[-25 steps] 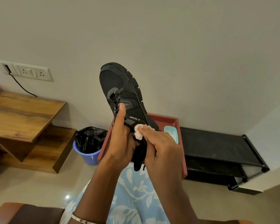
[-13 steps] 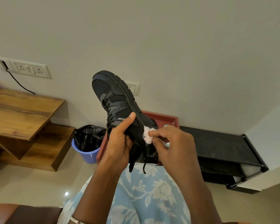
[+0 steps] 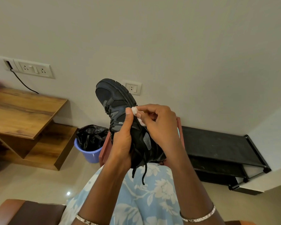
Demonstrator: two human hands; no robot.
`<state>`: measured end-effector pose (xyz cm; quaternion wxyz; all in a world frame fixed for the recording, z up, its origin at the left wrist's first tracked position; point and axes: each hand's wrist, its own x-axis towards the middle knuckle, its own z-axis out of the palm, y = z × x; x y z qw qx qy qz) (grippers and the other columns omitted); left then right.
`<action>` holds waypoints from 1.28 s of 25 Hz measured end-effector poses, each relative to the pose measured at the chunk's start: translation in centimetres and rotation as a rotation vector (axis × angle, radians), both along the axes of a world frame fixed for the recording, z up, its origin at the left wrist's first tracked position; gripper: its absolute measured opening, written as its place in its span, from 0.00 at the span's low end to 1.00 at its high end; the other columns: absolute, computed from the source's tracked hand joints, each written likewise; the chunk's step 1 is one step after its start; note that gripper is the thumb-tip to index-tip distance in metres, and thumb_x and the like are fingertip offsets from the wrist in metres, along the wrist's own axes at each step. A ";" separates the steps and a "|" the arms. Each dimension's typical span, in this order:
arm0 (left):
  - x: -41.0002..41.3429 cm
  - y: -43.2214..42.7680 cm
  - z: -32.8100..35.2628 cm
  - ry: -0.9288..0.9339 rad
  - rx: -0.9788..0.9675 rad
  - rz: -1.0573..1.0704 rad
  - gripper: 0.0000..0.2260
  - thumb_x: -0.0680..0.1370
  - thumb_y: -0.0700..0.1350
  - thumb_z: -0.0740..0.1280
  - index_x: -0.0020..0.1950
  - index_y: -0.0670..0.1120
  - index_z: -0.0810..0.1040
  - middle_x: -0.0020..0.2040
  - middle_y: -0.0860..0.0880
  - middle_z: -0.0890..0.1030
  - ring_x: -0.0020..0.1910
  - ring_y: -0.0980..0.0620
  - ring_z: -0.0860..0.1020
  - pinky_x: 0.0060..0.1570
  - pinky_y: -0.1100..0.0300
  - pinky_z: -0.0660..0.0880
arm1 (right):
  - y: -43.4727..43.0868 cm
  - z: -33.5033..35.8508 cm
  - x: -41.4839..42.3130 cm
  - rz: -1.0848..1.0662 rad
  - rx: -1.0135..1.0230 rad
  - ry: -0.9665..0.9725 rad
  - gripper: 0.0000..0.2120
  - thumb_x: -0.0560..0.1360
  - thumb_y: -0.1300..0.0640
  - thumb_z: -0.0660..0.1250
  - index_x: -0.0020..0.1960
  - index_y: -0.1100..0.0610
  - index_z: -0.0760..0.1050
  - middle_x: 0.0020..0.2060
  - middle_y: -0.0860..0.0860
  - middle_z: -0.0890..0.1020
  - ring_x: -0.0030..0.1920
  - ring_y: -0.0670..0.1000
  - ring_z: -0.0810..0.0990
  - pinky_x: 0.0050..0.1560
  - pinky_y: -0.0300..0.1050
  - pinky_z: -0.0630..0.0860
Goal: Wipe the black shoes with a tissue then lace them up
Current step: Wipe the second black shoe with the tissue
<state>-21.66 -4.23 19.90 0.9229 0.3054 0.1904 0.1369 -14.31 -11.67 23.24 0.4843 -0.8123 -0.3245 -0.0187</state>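
Above the lap, clear of any surface, the black shoe (image 3: pixel 118 109) is held toe-up and leans a little to the left, its ridged sole edge turned to the right. The left hand (image 3: pixel 122 143) grips it low, round the heel and ankle part, with the thumb stretched up along the side panel. The right hand (image 3: pixel 159 124) pinches a small crumpled white tissue (image 3: pixel 137 115) between its fingertips and presses it against the sole edge, just beside the left thumb tip. Two loose laces (image 3: pixel 143 172) dangle from the shoe's lower end over the blue floral cloth (image 3: pixel 144 200) on the lap, not touching anything else.

Bare wall surrounds the toe at the top and left; a small wall socket (image 3: pixel 133 88) sits just behind it on the right. Below and behind the hands, the red-brown rim of a tray (image 3: pixel 104 153) shows at both sides of the shoe. Left of that rim stands a purple bin (image 3: pixel 89 155) with a black liner, close to the corner of the wooden bench (image 3: pixel 23 111), whose front edge runs diagonally toward the bin. A long socket panel (image 3: pixel 29 69) with a black cable sits on the wall above the bench. On the right, a low black shoe rack (image 3: pixel 217 143) lies along the wall, well apart from the hands. Open tiled floor (image 3: pixel 39 184) lies between bench, bin and lap.
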 end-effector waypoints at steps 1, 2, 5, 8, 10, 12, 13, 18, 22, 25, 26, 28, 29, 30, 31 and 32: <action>-0.1 0.1 -0.2 0.017 0.009 0.013 0.30 0.73 0.65 0.69 0.66 0.44 0.79 0.62 0.38 0.81 0.62 0.37 0.80 0.68 0.36 0.70 | -0.2 -0.1 -0.2 0.007 -0.022 -0.031 0.09 0.78 0.49 0.71 0.57 0.44 0.85 0.45 0.42 0.85 0.46 0.44 0.82 0.49 0.44 0.81; -0.3 0.2 -0.3 0.040 0.021 0.017 0.30 0.73 0.66 0.68 0.64 0.44 0.81 0.61 0.37 0.82 0.61 0.37 0.81 0.67 0.36 0.71 | -0.7 -0.3 -0.6 0.004 -0.052 -0.085 0.09 0.78 0.48 0.70 0.57 0.43 0.84 0.43 0.41 0.83 0.45 0.45 0.81 0.49 0.47 0.80; -0.6 1.1 -0.2 0.065 0.076 0.015 0.30 0.73 0.68 0.65 0.56 0.43 0.85 0.57 0.37 0.84 0.57 0.37 0.82 0.64 0.37 0.74 | -3.5 -0.7 -2.1 -0.019 -0.163 -0.218 0.10 0.77 0.52 0.71 0.57 0.43 0.84 0.39 0.43 0.80 0.45 0.48 0.75 0.48 0.48 0.74; -0.6 1.5 -0.2 0.060 0.092 0.023 0.30 0.73 0.69 0.64 0.53 0.44 0.86 0.56 0.39 0.85 0.55 0.38 0.83 0.62 0.40 0.76 | -5.2 -1.2 -3.1 -0.062 -0.237 -0.259 0.10 0.76 0.55 0.73 0.56 0.46 0.85 0.40 0.45 0.81 0.45 0.47 0.74 0.43 0.37 0.70; -0.5 1.4 -0.1 0.027 0.085 -0.001 0.31 0.75 0.68 0.63 0.56 0.42 0.85 0.57 0.38 0.84 0.58 0.39 0.82 0.64 0.40 0.74 | -4.4 -1.4 -2.8 -0.077 -0.175 -0.273 0.10 0.76 0.57 0.74 0.55 0.48 0.86 0.42 0.46 0.81 0.46 0.46 0.75 0.44 0.36 0.71; -0.6 1.0 0.1 -0.012 0.088 -0.031 0.28 0.78 0.65 0.61 0.59 0.43 0.83 0.59 0.38 0.83 0.60 0.40 0.81 0.65 0.42 0.73 | -2.4 -1.3 -1.7 -0.070 -0.086 -0.265 0.10 0.76 0.59 0.73 0.56 0.50 0.86 0.49 0.47 0.82 0.51 0.46 0.78 0.49 0.39 0.77; -0.7 0.6 0.2 -0.031 0.098 -0.042 0.26 0.79 0.63 0.60 0.61 0.44 0.83 0.60 0.39 0.83 0.60 0.41 0.81 0.64 0.43 0.74 | -1.3 -1.0 -1.1 -0.072 -0.042 -0.263 0.10 0.76 0.60 0.72 0.56 0.51 0.85 0.52 0.48 0.82 0.53 0.46 0.79 0.52 0.41 0.79; -1.0 -0.3 1.0 -0.087 0.130 -0.095 0.19 0.82 0.56 0.55 0.57 0.50 0.83 0.57 0.46 0.85 0.57 0.50 0.83 0.57 0.54 0.81 | 0.9 0.0 0.5 -0.013 0.106 -0.271 0.11 0.77 0.63 0.71 0.57 0.54 0.85 0.50 0.48 0.87 0.51 0.45 0.83 0.53 0.45 0.80; -1.1 0.7 0.7 -0.089 0.140 -0.053 0.25 0.81 0.59 0.56 0.43 0.48 0.89 0.49 0.44 0.87 0.51 0.49 0.85 0.54 0.53 0.81 | -2.2 -0.7 -1.0 0.046 -0.058 -0.332 0.09 0.79 0.60 0.70 0.54 0.51 0.86 0.44 0.46 0.86 0.45 0.48 0.82 0.47 0.50 0.79; -0.9 1.4 0.6 -0.055 0.125 0.029 0.24 0.81 0.59 0.58 0.40 0.49 0.88 0.48 0.44 0.87 0.48 0.47 0.86 0.50 0.52 0.82 | -5.6 -1.6 -2.2 0.029 -0.136 -0.334 0.08 0.76 0.62 0.72 0.52 0.52 0.86 0.45 0.45 0.86 0.46 0.46 0.81 0.48 0.43 0.78; -0.7 1.6 0.7 -0.057 0.110 0.042 0.24 0.81 0.59 0.59 0.40 0.48 0.89 0.49 0.44 0.87 0.48 0.47 0.86 0.49 0.52 0.82 | -6.3 -1.8 -2.4 0.012 -0.132 -0.327 0.09 0.76 0.63 0.73 0.52 0.52 0.86 0.45 0.45 0.85 0.47 0.45 0.81 0.48 0.41 0.78; -0.6 1.9 0.8 -0.051 0.078 0.043 0.22 0.79 0.60 0.61 0.42 0.46 0.89 0.51 0.42 0.86 0.50 0.45 0.85 0.50 0.51 0.82 | -6.2 -2.0 -2.3 -0.025 -0.123 -0.353 0.10 0.75 0.64 0.73 0.52 0.53 0.86 0.46 0.46 0.85 0.47 0.46 0.81 0.49 0.40 0.78; -0.5 1.8 0.8 -0.039 0.065 0.035 0.22 0.78 0.60 0.63 0.44 0.45 0.88 0.52 0.41 0.86 0.51 0.44 0.85 0.51 0.50 0.81 | -5.5 -2.0 -2.1 -0.045 -0.120 -0.380 0.10 0.75 0.65 0.73 0.52 0.54 0.86 0.46 0.47 0.85 0.47 0.47 0.81 0.49 0.39 0.78; -0.5 1.7 0.7 -0.031 0.046 0.020 0.21 0.78 0.59 0.64 0.48 0.43 0.87 0.54 0.40 0.85 0.53 0.43 0.85 0.54 0.48 0.80 | -4.7 -2.0 -1.8 -0.062 -0.113 -0.405 0.10 0.75 0.66 0.72 0.52 0.55 0.86 0.46 0.48 0.85 0.47 0.48 0.81 0.48 0.37 0.76; -0.5 1.4 0.5 -0.030 0.040 -0.010 0.20 0.78 0.57 0.67 0.54 0.41 0.85 0.56 0.39 0.84 0.56 0.41 0.83 0.58 0.46 0.78 | -3.7 -1.9 -1.5 -0.071 -0.102 -0.422 0.10 0.75 0.65 0.70 0.52 0.56 0.86 0.45 0.49 0.85 0.47 0.49 0.81 0.48 0.35 0.74; -0.5 1.0 0.3 -0.039 0.051 -0.036 0.19 0.77 0.53 0.69 0.59 0.39 0.82 0.59 0.37 0.83 0.59 0.40 0.82 0.62 0.44 0.76 | -2.8 -1.7 -1.2 -0.075 -0.092 -0.426 0.10 0.76 0.64 0.68 0.52 0.56 0.86 0.45 0.50 0.85 0.46 0.51 0.81 0.47 0.35 0.73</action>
